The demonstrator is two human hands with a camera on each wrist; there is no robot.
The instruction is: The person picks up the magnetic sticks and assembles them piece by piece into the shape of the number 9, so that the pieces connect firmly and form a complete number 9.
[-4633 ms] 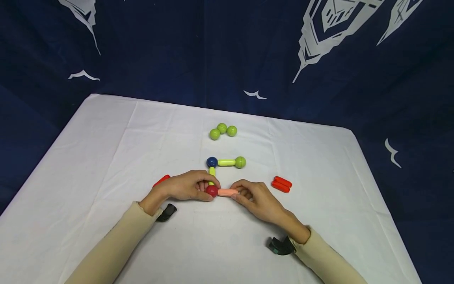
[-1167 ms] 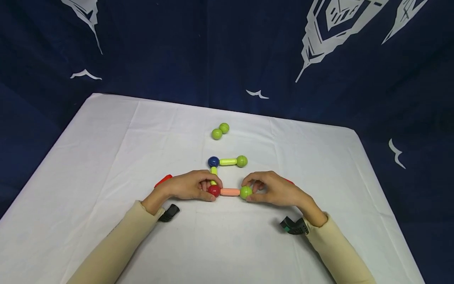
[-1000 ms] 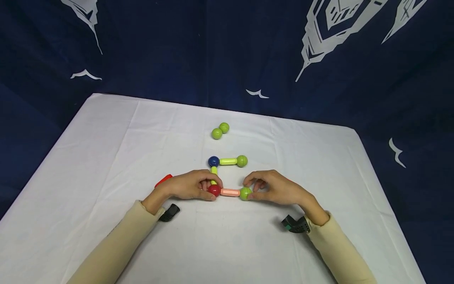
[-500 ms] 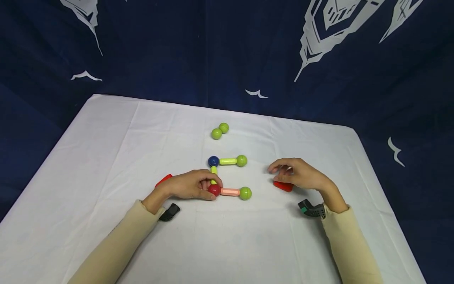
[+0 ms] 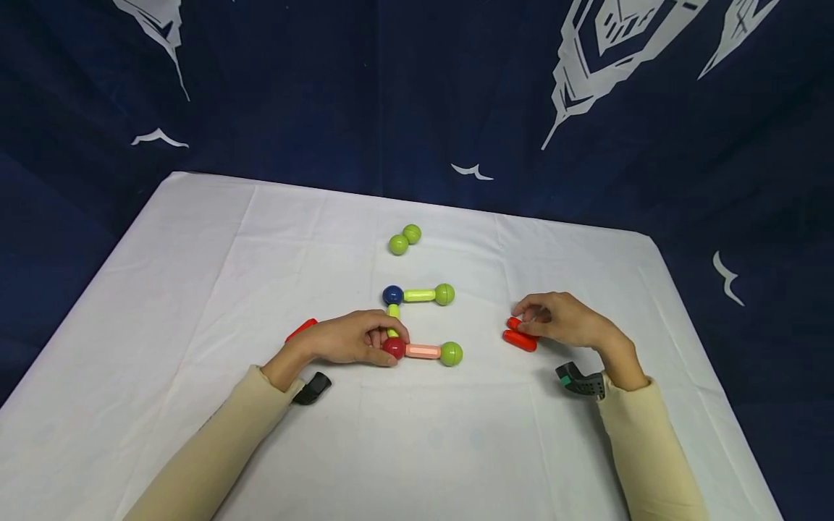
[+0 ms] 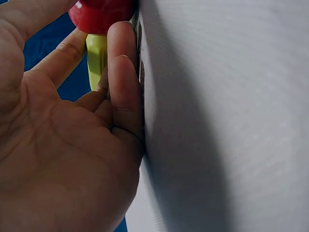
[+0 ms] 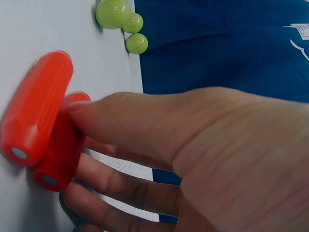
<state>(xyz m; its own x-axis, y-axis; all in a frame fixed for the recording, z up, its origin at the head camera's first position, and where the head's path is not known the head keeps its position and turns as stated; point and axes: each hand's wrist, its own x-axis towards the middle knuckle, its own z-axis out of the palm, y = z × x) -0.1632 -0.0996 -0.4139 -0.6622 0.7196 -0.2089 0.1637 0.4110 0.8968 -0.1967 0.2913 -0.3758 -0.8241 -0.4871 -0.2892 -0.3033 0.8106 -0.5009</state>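
Right hand [image 5: 562, 319]: thumb and fingers pinch one red rod [image 7: 62, 147], just beside a second red rod [image 7: 38, 108] on the white cloth [image 5: 430, 449]. Rod looks light, stiff, hard to damage; best held mid-length, grey-tipped ends free. Left hand [image 5: 347, 339]: thumb and fingers hold a red ball [image 5: 394, 349], touching a pink rod [image 5: 423, 352].

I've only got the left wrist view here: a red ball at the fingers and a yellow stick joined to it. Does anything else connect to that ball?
Observer: Yes, the head view shows a pink stick linking the red ball to a green ball.
Operator: And the far end of the yellow stick?
Observer: It meets a blue ball.
Operator: Is the right hand busy?
Observer: Yes, it pinches a red stick that has a matching one beside it.
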